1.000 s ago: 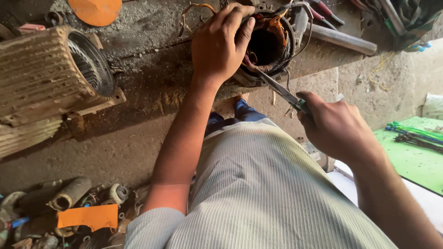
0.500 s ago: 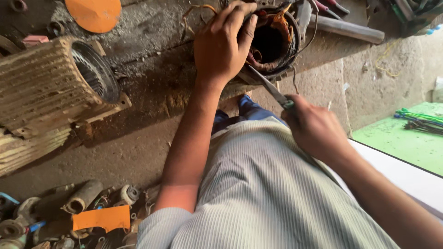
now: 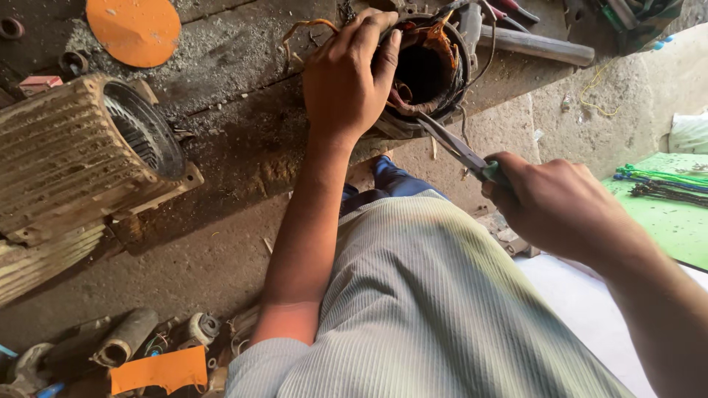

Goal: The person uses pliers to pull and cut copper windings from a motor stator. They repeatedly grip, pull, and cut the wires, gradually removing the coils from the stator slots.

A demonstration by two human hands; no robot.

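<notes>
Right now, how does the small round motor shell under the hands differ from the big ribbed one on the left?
The small motor shell stands with its opening up, gripped by the left hand; the big ribbed housing lies on its side, untouched. The small one holds burnt orange windings, with pliers from the right hand reaching them; the big one's bore looks bare. Both are round, dirty metal.
</notes>
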